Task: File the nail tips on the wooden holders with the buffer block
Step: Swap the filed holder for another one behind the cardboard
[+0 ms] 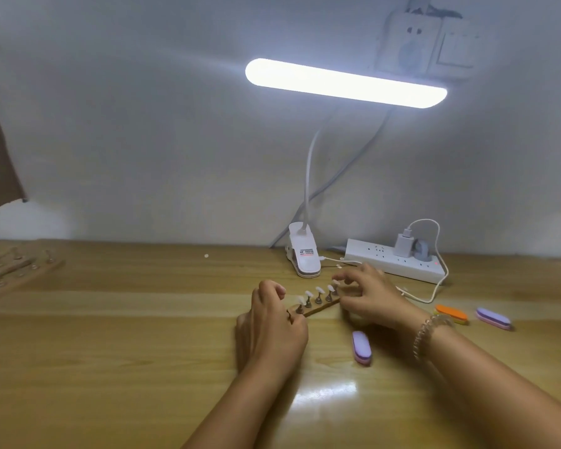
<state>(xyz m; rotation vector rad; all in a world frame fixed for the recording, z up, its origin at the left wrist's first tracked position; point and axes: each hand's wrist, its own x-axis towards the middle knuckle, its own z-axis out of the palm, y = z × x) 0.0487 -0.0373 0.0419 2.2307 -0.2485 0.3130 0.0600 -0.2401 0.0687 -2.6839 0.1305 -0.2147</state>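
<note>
Left hand (269, 322) grip clamps wooden holder (314, 307) | right hand (370, 299) pinches glossy oval nail tip (337, 281)

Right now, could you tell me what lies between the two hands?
In the head view, the wooden strip holder with its white nail tips spans from left hand to right hand.

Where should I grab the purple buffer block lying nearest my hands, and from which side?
Take the purple buffer block across its narrow middle, fingers on the two long sides, coming down from above with the right hand. It lies flat on the table, long axis pointing roughly away from you, with clear space on both long sides.
</note>
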